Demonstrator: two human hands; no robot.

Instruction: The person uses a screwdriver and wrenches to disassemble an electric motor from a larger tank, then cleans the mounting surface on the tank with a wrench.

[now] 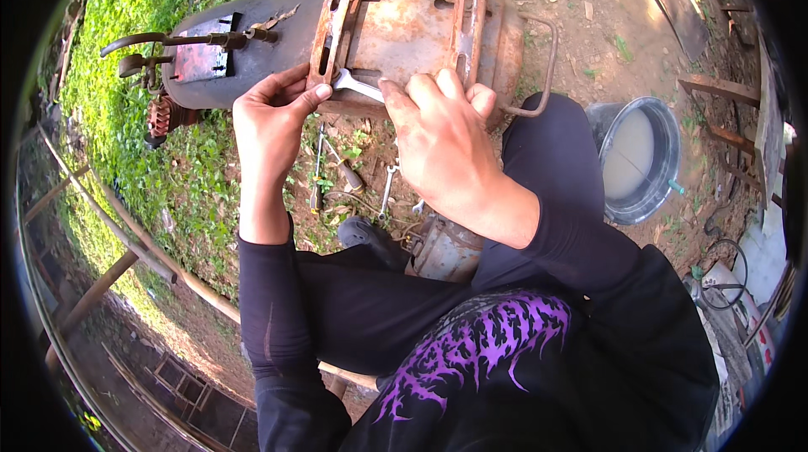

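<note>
A rusty cylindrical tank (400,27) lies on its side across the far part of the view, its left end dark. Two slotted metal brackets run crosswise over it, a left bracket (337,18) and a right bracket (468,23). My left hand (273,115) is closed around the near end of the left bracket, thumb on top; whatever lies under the fingers is hidden. In my closed right hand (442,132) is a silver open-end wrench (360,87). Its open jaw sits at the left bracket's near end, close to my left thumb.
Screwdrivers (349,174) and another wrench (388,191) lie on the ground below the tank. A bucket (644,157) of cloudy liquid stands right of my knee. A rusty metal part (446,248) sits by my legs. A bent handle (551,69) juts from the tank's right end.
</note>
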